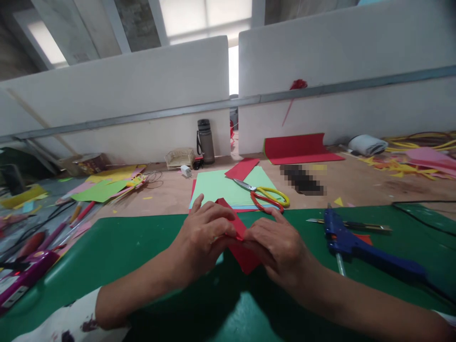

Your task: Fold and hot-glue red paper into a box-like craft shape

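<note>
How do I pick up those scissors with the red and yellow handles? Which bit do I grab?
Probably by the handle loops of the scissors, coming from the right. The loops lie at that end, while the metal blades point left and toward the back, so you should stay clear of them.

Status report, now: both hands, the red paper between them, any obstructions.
Left hand and right hand: both pinching red paper strip. Strip over green mat. Scissors just beyond hands, blue glue gun to the right; neither touches strip.
</note>
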Demonstrator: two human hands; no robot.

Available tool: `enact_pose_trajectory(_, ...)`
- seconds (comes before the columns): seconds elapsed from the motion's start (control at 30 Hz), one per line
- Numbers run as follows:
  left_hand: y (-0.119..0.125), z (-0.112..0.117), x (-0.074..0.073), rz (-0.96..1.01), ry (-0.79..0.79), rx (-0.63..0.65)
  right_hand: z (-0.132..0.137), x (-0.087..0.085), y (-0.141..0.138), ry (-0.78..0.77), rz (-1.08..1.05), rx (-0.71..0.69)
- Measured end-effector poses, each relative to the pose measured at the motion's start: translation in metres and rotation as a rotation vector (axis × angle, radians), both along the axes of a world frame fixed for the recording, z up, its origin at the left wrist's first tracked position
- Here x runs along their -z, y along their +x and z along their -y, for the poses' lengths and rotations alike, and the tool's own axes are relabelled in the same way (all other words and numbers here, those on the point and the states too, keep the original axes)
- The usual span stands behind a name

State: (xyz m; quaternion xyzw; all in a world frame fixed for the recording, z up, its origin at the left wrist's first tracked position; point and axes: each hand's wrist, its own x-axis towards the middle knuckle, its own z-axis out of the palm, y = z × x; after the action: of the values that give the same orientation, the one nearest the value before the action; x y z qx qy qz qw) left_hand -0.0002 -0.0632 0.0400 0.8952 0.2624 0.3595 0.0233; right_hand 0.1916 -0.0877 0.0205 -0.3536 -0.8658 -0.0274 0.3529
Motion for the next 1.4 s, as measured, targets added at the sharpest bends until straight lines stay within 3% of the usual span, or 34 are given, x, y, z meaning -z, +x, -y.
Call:
enact_pose_trajectory(0.5,0.000,0.000,-0.010,0.059,-0.011,0.097,-0.002,0.001,0.004,-0.022,-0.020,-0.022)
enact_pose_trajectory(0.77,0.002,0.008,-0.003,0.008,0.010,0.062,0.002,-0.001,-0.001,0.009,-0.086,-0.023)
enact_pose_trajectory(1.03,0.005,0.003,0.002,0.153,-0.017,0.116,0.000,0.001,-0.002,-0.102,-0.175,0.026)
enact_pose_trajectory(1.4,0.008,0.004,0.003,0.237,-0.037,0.168,0.001,0.002,-0.002,-0.109,-0.192,0.001)
